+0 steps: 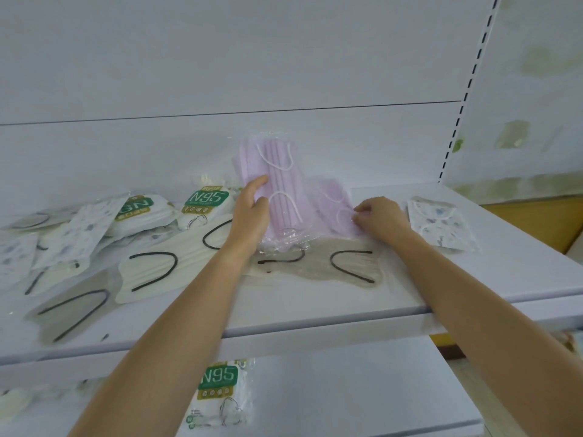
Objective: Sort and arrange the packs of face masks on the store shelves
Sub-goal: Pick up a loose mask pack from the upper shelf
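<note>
A clear pack of lilac pleated masks (280,187) stands tilted against the shelf's back wall; my left hand (250,212) grips its left edge, thumb on the front. A second lilac pack (331,203) lies flat just right of it, and my right hand (377,217) pinches its right edge with curled fingers. Both packs sit on the white upper shelf (441,279).
Grey (347,266) and cream masks (148,272) with black ear loops lie in front of my hands. N95 packs (205,200) and patterned packs pile at the left. One patterned pack (441,223) lies at the right. Another N95 pack (220,392) rests on the lower shelf.
</note>
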Tool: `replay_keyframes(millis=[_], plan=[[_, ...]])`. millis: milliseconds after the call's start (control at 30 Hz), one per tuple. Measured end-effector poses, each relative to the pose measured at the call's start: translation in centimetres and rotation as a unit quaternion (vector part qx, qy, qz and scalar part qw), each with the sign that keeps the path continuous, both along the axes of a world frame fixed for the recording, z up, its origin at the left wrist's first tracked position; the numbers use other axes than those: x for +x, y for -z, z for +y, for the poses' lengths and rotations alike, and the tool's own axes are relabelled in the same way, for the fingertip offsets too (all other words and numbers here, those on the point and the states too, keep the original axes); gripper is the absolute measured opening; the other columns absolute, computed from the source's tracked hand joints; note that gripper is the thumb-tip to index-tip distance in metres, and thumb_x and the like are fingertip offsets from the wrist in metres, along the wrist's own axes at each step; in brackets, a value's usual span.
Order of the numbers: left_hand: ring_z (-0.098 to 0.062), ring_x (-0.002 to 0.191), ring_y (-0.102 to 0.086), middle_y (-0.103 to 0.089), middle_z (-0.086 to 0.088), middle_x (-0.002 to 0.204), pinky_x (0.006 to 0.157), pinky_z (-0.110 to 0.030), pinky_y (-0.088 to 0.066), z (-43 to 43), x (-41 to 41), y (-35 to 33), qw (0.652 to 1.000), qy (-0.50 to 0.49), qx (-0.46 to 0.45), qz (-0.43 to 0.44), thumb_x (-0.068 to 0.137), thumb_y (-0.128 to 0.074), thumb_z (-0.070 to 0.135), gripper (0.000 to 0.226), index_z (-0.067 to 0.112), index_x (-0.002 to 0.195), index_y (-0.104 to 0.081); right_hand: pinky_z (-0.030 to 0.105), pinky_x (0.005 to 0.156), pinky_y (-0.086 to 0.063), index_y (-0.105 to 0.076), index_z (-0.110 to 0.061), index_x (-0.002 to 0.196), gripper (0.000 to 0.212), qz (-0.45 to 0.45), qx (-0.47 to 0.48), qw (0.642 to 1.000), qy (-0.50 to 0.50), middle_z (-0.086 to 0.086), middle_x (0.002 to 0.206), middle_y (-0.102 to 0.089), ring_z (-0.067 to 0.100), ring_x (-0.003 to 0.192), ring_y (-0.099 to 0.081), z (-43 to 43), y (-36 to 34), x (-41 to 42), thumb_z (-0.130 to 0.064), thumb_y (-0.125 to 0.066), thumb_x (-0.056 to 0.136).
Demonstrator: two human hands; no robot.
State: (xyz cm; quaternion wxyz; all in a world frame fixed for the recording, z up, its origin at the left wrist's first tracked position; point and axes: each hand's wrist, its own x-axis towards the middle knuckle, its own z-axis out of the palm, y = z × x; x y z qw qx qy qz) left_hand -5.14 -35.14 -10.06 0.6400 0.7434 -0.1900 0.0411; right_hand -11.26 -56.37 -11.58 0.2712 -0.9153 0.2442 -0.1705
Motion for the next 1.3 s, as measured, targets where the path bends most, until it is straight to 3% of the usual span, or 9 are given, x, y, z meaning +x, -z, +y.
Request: replay_keyframes(millis=[100, 200, 300, 433, 533, 633, 867, 1100, 1300], plan=[[0.006, 0.114, -0.038, -0.039, 0.007, 0.141, 0.078, 0.003, -0.028, 0.1, 0.2, -0.1, 1.000, -0.014, 0.004, 0.002, 0.091, -0.031, -0.002, 0.053, 0.019, 0.137, -0.045, 0.027, 0.074, -0.046, -0.063, -0.016, 0.116, 0.031, -0.170, 0.103, 0.978, 0.061, 0.008, 0.101, -0.066, 0.026, 0.090, -0.062, -0.2, -0.9, -0.4, -0.012, -0.047, 0.089], [0.002, 0.116, -0.034, -0.040, 0.010, 0.137, 0.092, -0.013, -0.027, 0.1, 0.1, 0.0, 1.000, -0.018, 0.001, 0.009, 0.092, -0.032, 0.001, 0.051, 0.021, 0.137, -0.045, 0.032, 0.076, -0.049, -0.055, -0.014, 0.122, 0.031, -0.333, 0.285, 0.897, 0.051, 0.004, 0.097, -0.060, 0.018, 0.081, -0.057, -0.5, -1.9, -0.6, -0.015, -0.051, 0.091], [0.004, 0.110, -0.039, -0.045, 0.016, 0.121, 0.096, -0.018, -0.028, -0.1, -0.3, -0.4, 1.000, 0.030, 0.002, 0.003, 0.097, -0.037, 0.011, 0.038, 0.024, 0.129, -0.050, 0.034, 0.077, -0.052, -0.048, -0.012, 0.117, 0.029, -0.323, 0.406, 0.854, -0.043, 0.007, 0.098, -0.062, 0.020, 0.076, -0.061, 0.6, -2.2, -0.9, -0.012, -0.059, 0.090], [0.012, 0.071, -0.043, -0.046, 0.017, 0.081, 0.071, -0.011, -0.036, -0.7, -0.6, -0.6, 0.995, 0.079, 0.052, -0.023, 0.099, -0.045, 0.029, 0.021, 0.033, 0.078, -0.044, 0.030, 0.069, -0.051, -0.045, -0.018, 0.115, 0.036, -0.179, 0.247, 0.939, -0.157, 0.005, 0.088, -0.060, 0.017, 0.075, -0.059, 3.1, -0.9, -0.7, -0.021, -0.067, 0.086], [-0.006, 0.101, -0.060, -0.063, 0.002, 0.107, 0.092, -0.029, -0.048, -0.7, 0.0, 0.4, 0.994, 0.075, 0.076, -0.016, 0.082, -0.062, 0.031, 0.021, 0.024, 0.101, -0.058, 0.028, 0.066, -0.043, -0.045, -0.018, 0.116, 0.031, -0.141, 0.168, 0.963, -0.157, 0.001, 0.075, -0.058, 0.016, 0.069, -0.054, 3.4, -0.3, -0.2, -0.032, -0.058, 0.091], [-0.026, 0.106, -0.058, -0.060, -0.010, 0.114, 0.095, -0.046, -0.047, -0.4, 0.7, 0.8, 0.997, 0.034, 0.072, -0.019, 0.077, -0.056, 0.027, 0.035, 0.015, 0.109, -0.054, 0.027, 0.081, -0.036, -0.036, -0.018, 0.139, 0.041, -0.090, 0.128, 0.977, -0.146, 0.004, 0.109, -0.063, 0.021, 0.098, -0.056, 2.2, 0.0, 0.3, -0.030, -0.037, 0.100], [-0.018, 0.081, -0.049, -0.054, -0.012, 0.096, 0.069, -0.025, -0.040, -0.3, 1.1, 0.5, 0.995, -0.002, 0.096, 0.001, 0.084, -0.045, 0.001, 0.013, 0.008, 0.095, -0.048, 0.038, 0.104, -0.027, -0.040, -0.020, 0.139, 0.045, 0.084, -0.123, 0.987, -0.058, 0.010, 0.136, -0.051, 0.029, 0.124, -0.045, 1.3, 0.2, 1.0, -0.038, -0.026, 0.100], [-0.017, 0.084, -0.043, -0.047, -0.009, 0.098, 0.069, -0.026, -0.036, -0.4, 1.7, 1.0, 0.996, 0.000, 0.091, 0.007, 0.086, -0.045, 0.003, 0.023, 0.000, 0.108, -0.046, 0.043, 0.110, -0.020, -0.034, -0.004, 0.142, 0.079, 0.188, -0.115, 0.974, 0.049, 0.019, 0.147, -0.025, 0.034, 0.135, -0.023, -0.1, 0.4, 0.0, -0.064, -0.037, 0.089], [0.025, 0.114, -0.025, -0.009, 0.013, 0.155, 0.072, 0.006, -0.031, 0.0, 0.9, 0.8, 0.995, 0.045, 0.056, -0.067, 0.088, -0.045, -0.007, 0.086, 0.028, 0.150, 0.003, 0.038, 0.098, -0.032, -0.056, -0.018, 0.125, 0.038, 0.071, -0.084, 0.993, 0.030, 0.015, 0.130, -0.051, 0.033, 0.122, -0.040, 0.1, 0.1, 0.0, -0.036, -0.044, 0.095]])
